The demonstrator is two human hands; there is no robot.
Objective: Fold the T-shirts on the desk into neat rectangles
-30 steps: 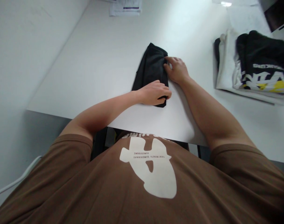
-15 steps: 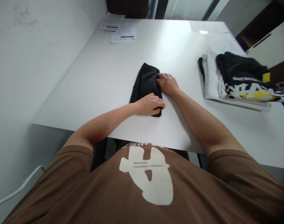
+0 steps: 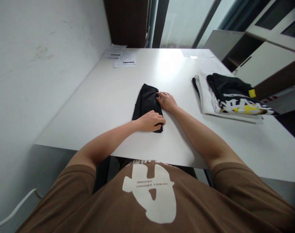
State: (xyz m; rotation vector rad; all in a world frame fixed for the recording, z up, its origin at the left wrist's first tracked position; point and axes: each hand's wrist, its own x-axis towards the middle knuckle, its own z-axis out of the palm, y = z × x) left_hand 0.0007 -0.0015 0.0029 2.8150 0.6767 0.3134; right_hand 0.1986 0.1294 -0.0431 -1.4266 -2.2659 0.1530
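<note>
A folded black garment [image 3: 148,99] lies flat on the white table in front of me, a long bundle narrower at its far end. My left hand [image 3: 151,121] rests across its near part, with the fingers curled round the right edge. At the far part of that same edge, my right hand [image 3: 167,101] pinches the cloth between thumb and fingers. The near corner of the garment pokes out below my left hand; the part under the palm is hidden.
On the right of the white table [image 3: 101,106] sits a stack of folded clothes [image 3: 207,97], white below and a black printed piece with a yellow tag on top. Papers [image 3: 124,58] lie at the far left corner, by the wall. A white cable [image 3: 15,210] hangs at lower left.
The camera view has tilted up, so the table and everything on it appear lower. Both hands keep nearly the same places on the black garment.
</note>
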